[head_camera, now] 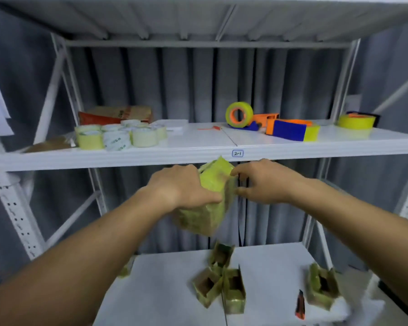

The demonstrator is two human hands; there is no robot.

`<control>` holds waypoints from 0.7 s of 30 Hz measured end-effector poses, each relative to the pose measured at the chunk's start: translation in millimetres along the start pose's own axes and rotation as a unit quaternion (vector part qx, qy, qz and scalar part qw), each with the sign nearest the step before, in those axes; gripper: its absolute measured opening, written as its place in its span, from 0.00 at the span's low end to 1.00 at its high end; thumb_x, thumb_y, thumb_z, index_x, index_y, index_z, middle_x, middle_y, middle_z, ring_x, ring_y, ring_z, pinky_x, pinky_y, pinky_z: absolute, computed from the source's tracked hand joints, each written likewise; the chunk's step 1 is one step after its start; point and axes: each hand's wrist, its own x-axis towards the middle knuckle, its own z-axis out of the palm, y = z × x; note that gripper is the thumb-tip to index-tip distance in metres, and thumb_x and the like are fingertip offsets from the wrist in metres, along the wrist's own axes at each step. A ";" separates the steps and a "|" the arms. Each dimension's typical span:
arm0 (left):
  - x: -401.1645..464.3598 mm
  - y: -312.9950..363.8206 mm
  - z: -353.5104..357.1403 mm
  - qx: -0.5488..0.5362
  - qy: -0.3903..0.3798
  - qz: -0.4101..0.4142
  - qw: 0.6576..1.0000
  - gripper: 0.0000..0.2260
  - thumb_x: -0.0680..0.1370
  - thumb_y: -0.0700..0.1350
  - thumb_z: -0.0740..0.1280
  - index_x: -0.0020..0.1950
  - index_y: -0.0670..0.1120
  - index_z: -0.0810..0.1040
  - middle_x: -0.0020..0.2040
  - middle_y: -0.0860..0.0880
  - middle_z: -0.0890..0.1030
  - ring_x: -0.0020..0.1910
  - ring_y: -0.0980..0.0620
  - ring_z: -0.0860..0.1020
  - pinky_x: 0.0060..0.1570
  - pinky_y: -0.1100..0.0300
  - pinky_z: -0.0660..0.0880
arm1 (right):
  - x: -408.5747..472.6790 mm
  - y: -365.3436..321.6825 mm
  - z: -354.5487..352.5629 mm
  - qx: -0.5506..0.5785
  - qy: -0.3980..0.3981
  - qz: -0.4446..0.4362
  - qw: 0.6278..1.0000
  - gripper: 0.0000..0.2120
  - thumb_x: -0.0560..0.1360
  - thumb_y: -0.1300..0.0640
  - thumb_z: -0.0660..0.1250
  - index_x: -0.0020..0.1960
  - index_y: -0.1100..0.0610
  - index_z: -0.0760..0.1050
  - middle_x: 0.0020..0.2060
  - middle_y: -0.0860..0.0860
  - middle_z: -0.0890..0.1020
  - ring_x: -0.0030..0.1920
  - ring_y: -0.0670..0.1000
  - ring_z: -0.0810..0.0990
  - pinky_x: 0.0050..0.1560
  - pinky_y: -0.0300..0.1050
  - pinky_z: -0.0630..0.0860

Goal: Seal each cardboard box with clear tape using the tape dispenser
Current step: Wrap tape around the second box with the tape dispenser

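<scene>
I hold a small cardboard box (207,208), wrapped in yellowish tape, in the air in front of the middle shelf edge. My left hand (179,187) grips its left side with the thumb across the front. My right hand (266,182) pinches the box's upper right flap with curled fingers. An orange and blue tape dispenser (245,117) with a yellow-green roll stands on the upper shelf to the right. A second dispenser (290,129) lies beside it. Several open taped boxes (218,283) sit on the lower shelf below my hands.
A cluster of clear tape rolls (118,136) sits at the left of the upper shelf (198,156), with a flat carton (116,114) behind. A yellow roll (356,121) lies far right. An orange-black utility knife (300,304) lies on the lower shelf beside another open box (323,288).
</scene>
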 end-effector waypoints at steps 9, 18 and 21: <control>36.2 94.2 -71.6 -0.028 0.053 0.010 0.998 0.24 0.69 0.72 0.66 0.49 0.53 0.75 0.51 0.50 0.80 0.51 0.46 0.77 0.48 0.55 0.73 | -14.7 97.1 -85.2 0.001 0.057 0.039 0.998 0.24 0.78 0.41 0.66 0.72 0.44 0.70 0.63 0.44 0.80 0.64 0.50 0.75 0.62 0.49 0.75; 115.9 182.8 -71.7 -0.018 0.080 -0.041 0.996 0.29 0.68 0.74 0.63 0.50 0.49 0.76 0.51 0.46 0.82 0.50 0.43 0.80 0.53 0.51 0.78 | 12.2 233.6 -125.4 -0.031 0.069 0.051 0.996 0.22 0.79 0.47 0.67 0.72 0.46 0.71 0.61 0.46 0.81 0.63 0.52 0.75 0.57 0.49 0.77; 135.2 197.2 -70.3 0.007 0.081 -0.059 0.995 0.29 0.69 0.74 0.62 0.51 0.50 0.75 0.53 0.46 0.82 0.51 0.43 0.79 0.53 0.51 0.77 | 32.2 260.6 -124.0 -0.026 0.061 0.048 0.997 0.23 0.78 0.49 0.69 0.72 0.47 0.71 0.62 0.48 0.81 0.60 0.53 0.78 0.57 0.51 0.78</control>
